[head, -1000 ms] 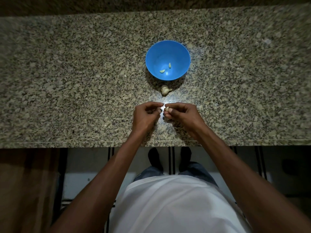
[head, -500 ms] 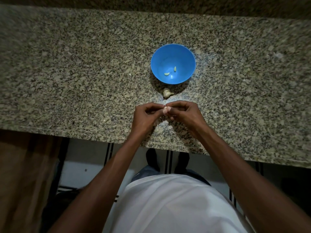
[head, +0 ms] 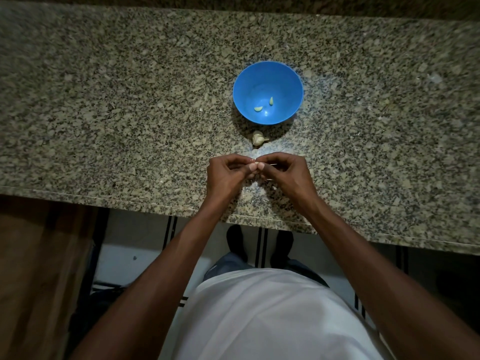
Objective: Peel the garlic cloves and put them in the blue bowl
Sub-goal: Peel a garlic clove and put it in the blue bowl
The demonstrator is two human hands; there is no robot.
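Note:
The blue bowl point(head: 283, 74) stands on the granite counter, with two peeled cloves point(head: 264, 104) lying inside it. Just in front of the bowl sits a small piece of unpeeled garlic point(head: 258, 138). Closer to me, my left hand point(head: 226, 175) and my right hand point(head: 285, 174) meet fingertip to fingertip above the counter. Together they pinch a small garlic clove point(head: 256, 163), which the fingers almost wholly hide.
The speckled granite counter point(head: 117, 113) spreads wide to both sides, its front edge just below my wrists. A few pale skin scraps point(head: 270, 180) lie on the stone under my hands. A tiled floor and my feet show below the edge.
My fingertips have closed together over the clove, which showed more plainly a second ago. The view has shifted a little; the bowl and the loose garlic have stayed put.

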